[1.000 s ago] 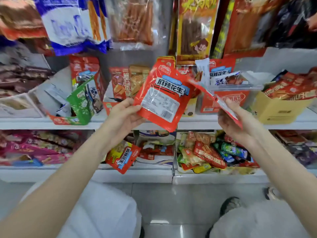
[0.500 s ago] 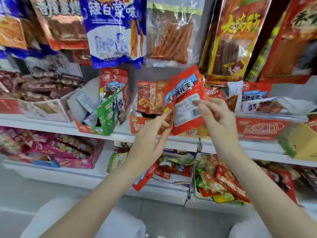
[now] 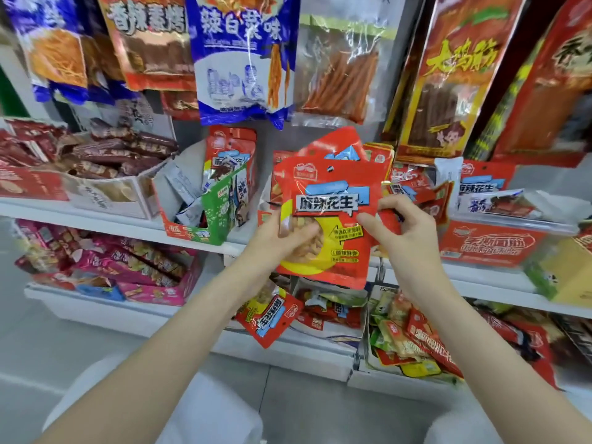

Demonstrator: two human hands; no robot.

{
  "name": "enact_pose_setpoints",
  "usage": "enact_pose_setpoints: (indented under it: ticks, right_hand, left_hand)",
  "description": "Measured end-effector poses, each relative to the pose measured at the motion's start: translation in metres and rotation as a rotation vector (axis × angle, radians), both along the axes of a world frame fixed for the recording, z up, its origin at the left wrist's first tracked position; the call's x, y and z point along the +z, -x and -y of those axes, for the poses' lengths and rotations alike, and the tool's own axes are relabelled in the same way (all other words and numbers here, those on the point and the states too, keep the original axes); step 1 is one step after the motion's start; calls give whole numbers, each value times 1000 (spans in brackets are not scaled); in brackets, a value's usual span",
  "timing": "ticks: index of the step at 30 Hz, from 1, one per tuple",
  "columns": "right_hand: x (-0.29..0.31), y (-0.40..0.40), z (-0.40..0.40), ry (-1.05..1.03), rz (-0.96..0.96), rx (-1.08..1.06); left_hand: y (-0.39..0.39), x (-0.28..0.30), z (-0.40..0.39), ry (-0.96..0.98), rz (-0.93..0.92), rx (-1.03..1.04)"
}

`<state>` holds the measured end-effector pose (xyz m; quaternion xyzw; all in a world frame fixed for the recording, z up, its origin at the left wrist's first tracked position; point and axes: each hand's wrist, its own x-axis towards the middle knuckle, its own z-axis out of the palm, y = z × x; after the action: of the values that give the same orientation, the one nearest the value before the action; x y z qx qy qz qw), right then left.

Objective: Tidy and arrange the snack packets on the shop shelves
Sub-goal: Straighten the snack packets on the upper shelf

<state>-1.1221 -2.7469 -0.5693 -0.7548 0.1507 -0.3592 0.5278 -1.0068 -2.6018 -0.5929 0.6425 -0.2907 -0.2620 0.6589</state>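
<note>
Head view: red packet [image 3: 323,206] up in front of the middle shelf [image 3: 105,219], held on both sides. Left hand [image 3: 272,233] pinches the left edge, thumb on the front. Right hand [image 3: 400,229] pinches the right edge with curled fingers. Looks light, thin, crinkly and a bit slippery. Best held by the flat edges, not squeezed in the middle.

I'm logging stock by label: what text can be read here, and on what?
"麻辣花生": red packet held by both hands
"辣白菜味": blue hanging bag
"大鸡筋": red hanging bag
"香辣素烤": orange hanging bag
Small print on the packets and the red display box is too blurred to read.
</note>
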Motion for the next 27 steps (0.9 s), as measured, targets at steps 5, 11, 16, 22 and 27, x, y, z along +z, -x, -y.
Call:
enact_pose_setpoints:
  ticks: [5, 11, 16, 22, 27]
  right_hand:
    - [11, 2, -14, -41, 4, 140]
    - [35, -10, -22, -168, -149, 336]
    - [61, -3, -15, 38, -85, 165]
    - [70, -13, -29, 200, -55, 76]
    - [66, -42, -65, 938, -99, -149]
  left_hand:
    - [-7, 3, -20, 161, -102, 115]
    - [-23, 16, -39, 260, -93, 179]
    - [-56, 21, -58, 358, -159, 462]
    - [-39, 24, -47, 272, -103, 414]
    - [-39, 20, -51, 384, -322, 292]
